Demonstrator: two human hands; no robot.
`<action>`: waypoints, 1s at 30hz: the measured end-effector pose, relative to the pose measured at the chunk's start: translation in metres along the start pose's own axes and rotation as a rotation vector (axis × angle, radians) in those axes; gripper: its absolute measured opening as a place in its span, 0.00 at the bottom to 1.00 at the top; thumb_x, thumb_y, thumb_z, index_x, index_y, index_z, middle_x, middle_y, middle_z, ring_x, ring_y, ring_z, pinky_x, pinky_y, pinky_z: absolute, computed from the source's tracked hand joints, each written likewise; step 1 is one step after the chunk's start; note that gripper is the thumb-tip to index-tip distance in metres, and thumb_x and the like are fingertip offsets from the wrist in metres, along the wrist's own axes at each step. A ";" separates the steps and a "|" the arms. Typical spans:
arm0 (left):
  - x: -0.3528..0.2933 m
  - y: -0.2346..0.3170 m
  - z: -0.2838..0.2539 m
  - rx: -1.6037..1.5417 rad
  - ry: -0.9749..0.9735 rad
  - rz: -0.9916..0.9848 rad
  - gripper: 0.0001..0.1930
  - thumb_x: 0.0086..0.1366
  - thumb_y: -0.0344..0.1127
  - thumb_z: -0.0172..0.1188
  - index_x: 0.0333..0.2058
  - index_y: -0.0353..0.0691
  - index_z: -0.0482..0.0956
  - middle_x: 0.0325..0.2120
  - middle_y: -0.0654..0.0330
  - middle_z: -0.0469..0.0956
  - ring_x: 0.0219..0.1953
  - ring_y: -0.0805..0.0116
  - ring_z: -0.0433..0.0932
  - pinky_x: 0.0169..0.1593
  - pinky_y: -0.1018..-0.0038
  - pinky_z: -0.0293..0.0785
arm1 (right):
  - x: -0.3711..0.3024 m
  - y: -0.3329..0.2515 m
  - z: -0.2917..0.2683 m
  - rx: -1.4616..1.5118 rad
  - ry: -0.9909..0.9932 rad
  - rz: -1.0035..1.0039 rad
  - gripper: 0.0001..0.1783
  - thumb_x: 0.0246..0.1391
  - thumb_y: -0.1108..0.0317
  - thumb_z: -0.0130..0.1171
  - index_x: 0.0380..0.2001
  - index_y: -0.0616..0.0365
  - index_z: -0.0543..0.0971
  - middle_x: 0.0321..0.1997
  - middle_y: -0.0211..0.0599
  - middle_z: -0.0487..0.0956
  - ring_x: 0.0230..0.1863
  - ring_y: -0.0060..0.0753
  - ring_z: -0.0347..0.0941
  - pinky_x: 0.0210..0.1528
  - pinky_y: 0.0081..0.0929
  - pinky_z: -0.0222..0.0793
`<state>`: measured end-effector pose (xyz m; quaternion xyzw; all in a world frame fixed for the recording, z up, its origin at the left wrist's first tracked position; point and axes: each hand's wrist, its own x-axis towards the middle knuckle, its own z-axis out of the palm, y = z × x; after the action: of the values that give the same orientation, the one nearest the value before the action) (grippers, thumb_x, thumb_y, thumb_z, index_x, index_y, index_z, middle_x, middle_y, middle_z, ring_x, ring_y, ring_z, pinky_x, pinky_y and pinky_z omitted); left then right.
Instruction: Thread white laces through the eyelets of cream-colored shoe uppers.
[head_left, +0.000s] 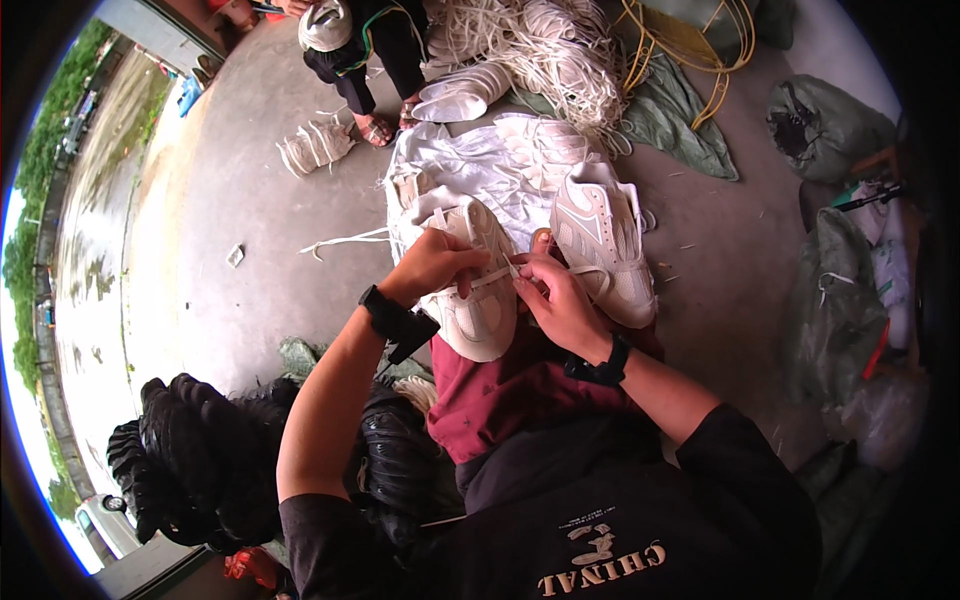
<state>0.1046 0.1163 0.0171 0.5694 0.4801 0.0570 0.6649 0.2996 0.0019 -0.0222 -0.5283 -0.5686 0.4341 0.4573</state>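
Observation:
Over my lap sits a white and beige sneaker upper [475, 325], toe towards me. My left hand [438, 266] is closed at its eyelet side, fingers pinched on the white shoelace. Close by, my right hand [562, 305] pinches the thin end of the shoelace [508, 262] between thumb and fingers. A second, similar sneaker upper [602, 245] lies just right of that hand, with a lace loop beside it. Another stretch of lace [345, 241] trails off to the left. The exact threading under my fingers is hidden.
Beyond the uppers spreads a white plastic sheet [455, 158] with more uppers. A large heap of white laces and uppers [560, 60] lies behind it. Another person [350, 60] sits at the back. Black bundled uppers [205, 450] stand at my left, green sacks [835, 290] at my right.

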 end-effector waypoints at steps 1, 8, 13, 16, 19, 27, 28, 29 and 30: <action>0.000 0.000 -0.001 0.004 -0.016 -0.007 0.14 0.61 0.39 0.62 0.24 0.34 0.83 0.13 0.63 0.78 0.15 0.82 0.70 0.20 0.81 0.60 | 0.001 0.001 -0.001 -0.064 -0.005 -0.019 0.08 0.58 0.72 0.56 0.34 0.70 0.75 0.42 0.51 0.78 0.45 0.50 0.75 0.49 0.36 0.69; -0.004 -0.001 -0.003 0.019 -0.053 0.010 0.14 0.65 0.42 0.60 0.25 0.37 0.82 0.11 0.64 0.75 0.11 0.85 0.62 0.16 0.82 0.50 | 0.006 0.010 -0.004 -0.183 -0.097 0.160 0.09 0.59 0.69 0.55 0.34 0.67 0.75 0.34 0.51 0.77 0.38 0.50 0.76 0.41 0.39 0.69; -0.003 -0.005 -0.006 0.031 -0.059 0.001 0.14 0.65 0.42 0.60 0.25 0.37 0.82 0.11 0.65 0.75 0.11 0.85 0.63 0.16 0.83 0.50 | 0.012 0.010 -0.011 -0.118 -0.189 0.296 0.11 0.60 0.67 0.53 0.34 0.67 0.75 0.31 0.52 0.78 0.34 0.50 0.76 0.38 0.39 0.69; -0.003 -0.005 -0.007 0.032 -0.064 0.005 0.14 0.64 0.42 0.61 0.26 0.37 0.82 0.11 0.65 0.75 0.11 0.85 0.63 0.16 0.83 0.50 | 0.010 0.011 -0.009 -0.151 -0.158 0.225 0.11 0.61 0.67 0.52 0.34 0.67 0.75 0.30 0.52 0.78 0.33 0.51 0.76 0.36 0.39 0.68; -0.003 -0.007 -0.007 0.050 -0.066 0.006 0.14 0.64 0.42 0.61 0.26 0.37 0.82 0.11 0.65 0.75 0.12 0.85 0.63 0.16 0.83 0.50 | 0.012 0.003 -0.007 -0.166 -0.174 0.258 0.12 0.61 0.67 0.51 0.34 0.67 0.75 0.29 0.52 0.77 0.32 0.50 0.76 0.36 0.39 0.68; -0.004 -0.011 -0.008 0.066 -0.051 0.032 0.14 0.64 0.42 0.62 0.26 0.37 0.82 0.12 0.65 0.76 0.13 0.85 0.66 0.17 0.83 0.52 | 0.007 -0.004 -0.008 -0.193 -0.205 0.289 0.11 0.62 0.67 0.51 0.34 0.67 0.73 0.26 0.48 0.76 0.27 0.41 0.74 0.33 0.37 0.67; -0.004 -0.011 -0.008 0.080 -0.048 0.035 0.14 0.63 0.42 0.62 0.26 0.37 0.82 0.12 0.65 0.76 0.13 0.85 0.67 0.17 0.83 0.53 | 0.003 0.000 -0.007 -0.089 -0.183 0.253 0.11 0.63 0.67 0.51 0.33 0.66 0.73 0.25 0.43 0.75 0.25 0.35 0.71 0.31 0.33 0.66; -0.004 -0.010 -0.008 0.080 -0.049 0.037 0.14 0.63 0.42 0.62 0.26 0.37 0.82 0.12 0.65 0.76 0.13 0.85 0.67 0.17 0.83 0.53 | 0.000 0.002 -0.007 0.015 -0.160 0.216 0.10 0.64 0.67 0.50 0.33 0.65 0.72 0.24 0.39 0.74 0.23 0.28 0.69 0.29 0.30 0.65; -0.005 -0.008 -0.007 0.079 -0.055 0.057 0.13 0.63 0.41 0.63 0.26 0.37 0.82 0.12 0.65 0.76 0.13 0.84 0.68 0.17 0.83 0.53 | -0.001 -0.004 -0.006 0.014 -0.160 0.216 0.10 0.64 0.67 0.50 0.33 0.65 0.72 0.24 0.39 0.74 0.23 0.28 0.69 0.29 0.30 0.65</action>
<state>0.0932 0.1150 0.0140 0.6099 0.4474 0.0412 0.6528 0.3048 0.0004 -0.0176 -0.5469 -0.5399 0.5258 0.3646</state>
